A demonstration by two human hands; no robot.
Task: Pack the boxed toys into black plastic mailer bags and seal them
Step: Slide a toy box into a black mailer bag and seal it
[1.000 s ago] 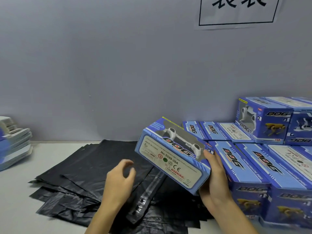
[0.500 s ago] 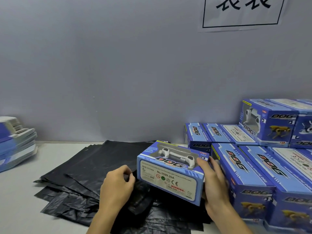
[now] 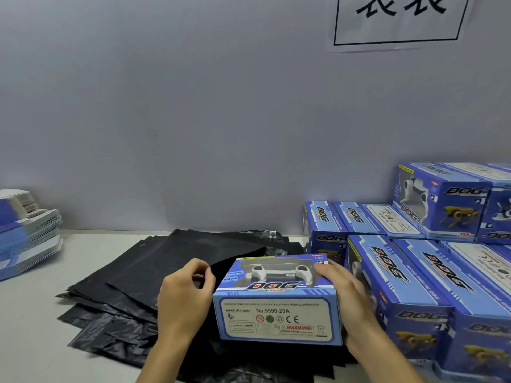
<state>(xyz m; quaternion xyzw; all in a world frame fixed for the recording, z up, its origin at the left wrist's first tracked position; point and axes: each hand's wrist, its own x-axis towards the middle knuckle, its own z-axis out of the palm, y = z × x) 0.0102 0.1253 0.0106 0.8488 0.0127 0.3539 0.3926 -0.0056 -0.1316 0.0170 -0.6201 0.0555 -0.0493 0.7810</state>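
Lowered and levelled since a second ago, the box [image 3: 278, 299] now sits over the bags [image 3: 132, 272], left of the box stack [image 3: 420, 275]. Right hand [image 3: 349, 297] clamps its right end. Left hand [image 3: 185, 297] pinches a bag edge beside it.

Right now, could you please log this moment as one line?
right hand holds toy box | left hand pinches mailer bag | box not bagged

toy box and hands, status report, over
Right hand grips the toy box. Left hand pinches the top mailer bag; box not yet inside. Nothing in the way.
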